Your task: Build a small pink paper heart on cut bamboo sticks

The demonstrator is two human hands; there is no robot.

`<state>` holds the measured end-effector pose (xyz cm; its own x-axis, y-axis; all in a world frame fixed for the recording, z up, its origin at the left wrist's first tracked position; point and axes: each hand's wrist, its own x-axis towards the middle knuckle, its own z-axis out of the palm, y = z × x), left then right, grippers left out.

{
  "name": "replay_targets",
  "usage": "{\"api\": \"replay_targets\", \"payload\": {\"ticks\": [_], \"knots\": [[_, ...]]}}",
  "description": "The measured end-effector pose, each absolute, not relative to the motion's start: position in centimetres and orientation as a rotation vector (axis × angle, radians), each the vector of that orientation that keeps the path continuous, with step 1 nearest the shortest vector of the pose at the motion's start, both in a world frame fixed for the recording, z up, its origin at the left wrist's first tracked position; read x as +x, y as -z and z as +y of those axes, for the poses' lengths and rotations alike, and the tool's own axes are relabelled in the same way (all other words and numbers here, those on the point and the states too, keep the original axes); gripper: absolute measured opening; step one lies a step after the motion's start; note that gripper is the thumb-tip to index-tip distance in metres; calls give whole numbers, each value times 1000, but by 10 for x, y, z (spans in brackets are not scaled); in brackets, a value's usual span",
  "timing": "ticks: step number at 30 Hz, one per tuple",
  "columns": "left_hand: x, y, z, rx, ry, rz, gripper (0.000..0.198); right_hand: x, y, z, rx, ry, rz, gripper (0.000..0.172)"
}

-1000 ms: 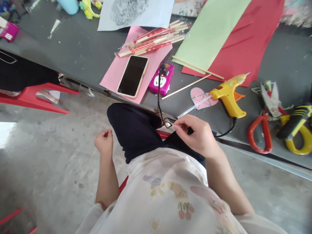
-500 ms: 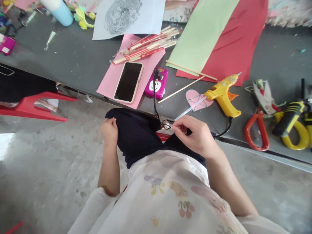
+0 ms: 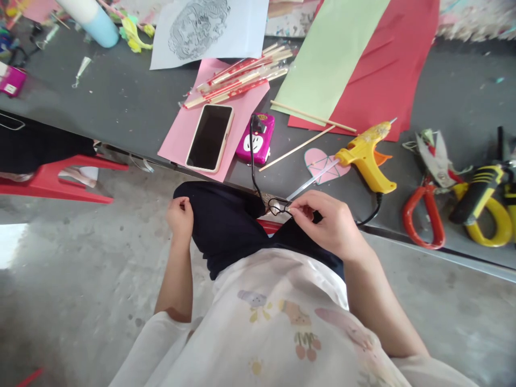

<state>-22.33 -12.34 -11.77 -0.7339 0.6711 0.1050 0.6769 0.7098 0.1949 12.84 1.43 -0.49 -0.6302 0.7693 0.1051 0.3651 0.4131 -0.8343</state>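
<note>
My left hand point(image 3: 180, 217) rests on my dark-trousered knee, its fingers curled closed and nothing showing in them. Over my lap, at the table edge, my right hand point(image 3: 324, 220) is pinched with thumb and finger together. Its fingertips are beside a loop of black cord point(image 3: 277, 206); what they grip is too small to make out. The cord runs up to a magenta power socket point(image 3: 256, 142). Just beyond my right hand lies a yellow glue gun point(image 3: 368, 153) with a clear glue stick point(image 3: 312, 180) sticking out of its back, across a pink paper heart point(image 3: 322, 161).
A phone point(image 3: 209, 137) and wrapped chopsticks point(image 3: 242, 78) lie on pink paper point(image 3: 171, 142). Behind are green paper point(image 3: 322, 70), red paper point(image 3: 387, 70) and a printed sheet point(image 3: 242, 32). Red-handled scissors point(image 3: 427, 215) and yellow-handled pliers point(image 3: 494, 226) lie right. Another person's leg and a red stool point(image 3: 68, 185) are left.
The whole view has shifted slightly. My right hand has moved a little to the right, still pinched; my left hand remains curled on my knee.
</note>
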Motion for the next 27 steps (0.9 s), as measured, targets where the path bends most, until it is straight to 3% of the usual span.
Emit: {"api": "replay_targets", "payload": {"ticks": [14,23,27], "knots": [[-217,115,-106,-1295,187,-2878,27,128,8,13,-966,-1110,-2200,10],[-248,114,-136,-888,257,-2943,33,131,7,13,-976,-1119,-2212,10],[-269,112,-174,-729,202,-3088,16,132,7,14,-977,-1119,-2203,11]]}}
